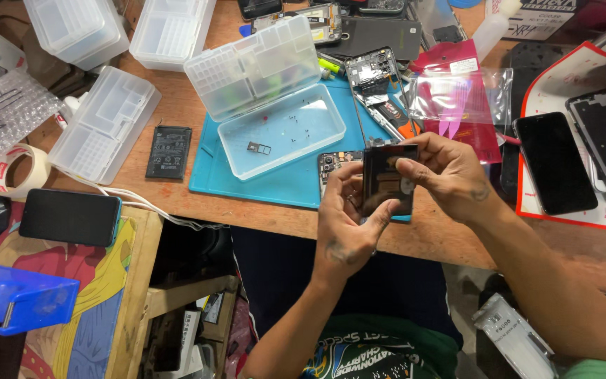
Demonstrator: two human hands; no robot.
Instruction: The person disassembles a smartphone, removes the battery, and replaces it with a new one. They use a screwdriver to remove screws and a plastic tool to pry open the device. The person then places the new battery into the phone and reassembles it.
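Observation:
I hold a dark phone screen panel [386, 184] upright over the front edge of the blue work mat [261, 184]. My left hand [344, 223] grips its left side and bottom edge from below. My right hand [449, 174] pinches its top right corner with thumb and fingers. Behind the panel an opened phone body [331, 163] lies on the mat, mostly hidden. An open clear plastic box [280, 133] with small screws and a tiny tray sits on the mat to the left.
A phone battery [169, 151] lies left of the mat. Clear organiser boxes [104, 124] stand at the back left, a tape roll [17, 170] and a dark phone [69, 217] at left. Another opened phone [372, 71], plastic bags [461, 98] and two phones [554, 163] lie right.

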